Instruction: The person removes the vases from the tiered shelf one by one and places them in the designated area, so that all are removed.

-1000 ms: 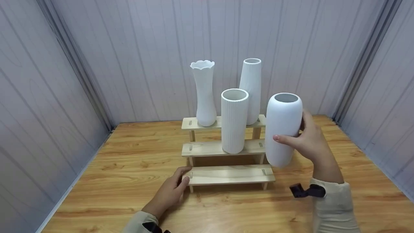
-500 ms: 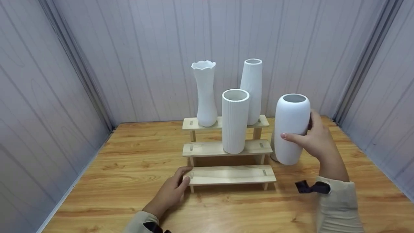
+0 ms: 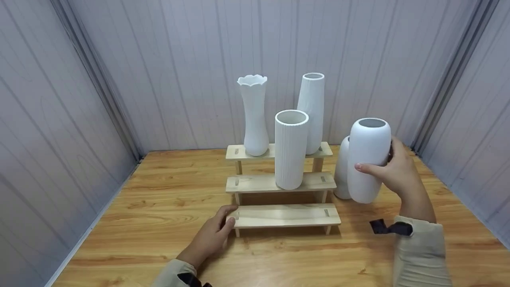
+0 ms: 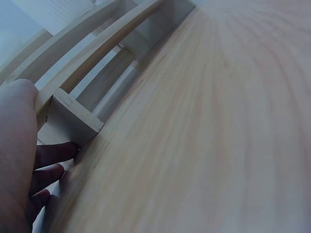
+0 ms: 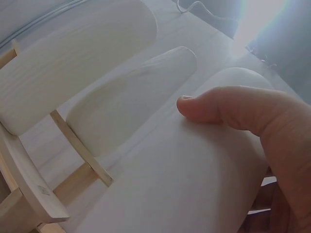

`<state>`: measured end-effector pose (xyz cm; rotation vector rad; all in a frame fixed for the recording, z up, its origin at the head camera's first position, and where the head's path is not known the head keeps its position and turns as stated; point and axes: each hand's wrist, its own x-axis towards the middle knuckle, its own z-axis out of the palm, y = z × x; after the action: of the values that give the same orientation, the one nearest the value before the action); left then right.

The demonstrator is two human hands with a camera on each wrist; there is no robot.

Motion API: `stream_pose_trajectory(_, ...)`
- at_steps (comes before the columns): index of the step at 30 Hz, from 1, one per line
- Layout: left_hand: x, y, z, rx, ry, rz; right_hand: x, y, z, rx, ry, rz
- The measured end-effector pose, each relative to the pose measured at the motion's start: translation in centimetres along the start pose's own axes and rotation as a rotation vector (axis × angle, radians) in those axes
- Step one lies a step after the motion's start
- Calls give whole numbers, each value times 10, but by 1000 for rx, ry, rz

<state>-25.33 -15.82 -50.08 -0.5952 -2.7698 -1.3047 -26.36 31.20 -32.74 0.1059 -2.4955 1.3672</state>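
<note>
"How's the light from the head camera?"
"Soft and fairly even. There's a pale sheen on the near worktop (image 3: 159,217) and darker shade beneath the middle shelf (image 3: 253,182)."
"And the right wrist?"
"White glare burns out part of the upper right, and the held vase (image 5: 170,179) looks washed out."
"Left wrist?"
"Hazy, bluish at upper left. The worktop's grain is soft, and the shelf boards (image 4: 58,46) look bowed."
</note>
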Motion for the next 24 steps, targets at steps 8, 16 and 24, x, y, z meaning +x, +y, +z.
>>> stream_pose_trajectory(8, 0, -1, 1, 8, 22, 20, 1, 10, -9, -14, 6, 60)
stream_pose_trajectory(16, 1, -1, 1, 9, 29, 15, 2, 18, -14, -27, 16, 94)
stream_pose_trajectory(24, 0, -1, 2, 17, 32, 18, 6, 28, -19, -19, 8, 117)
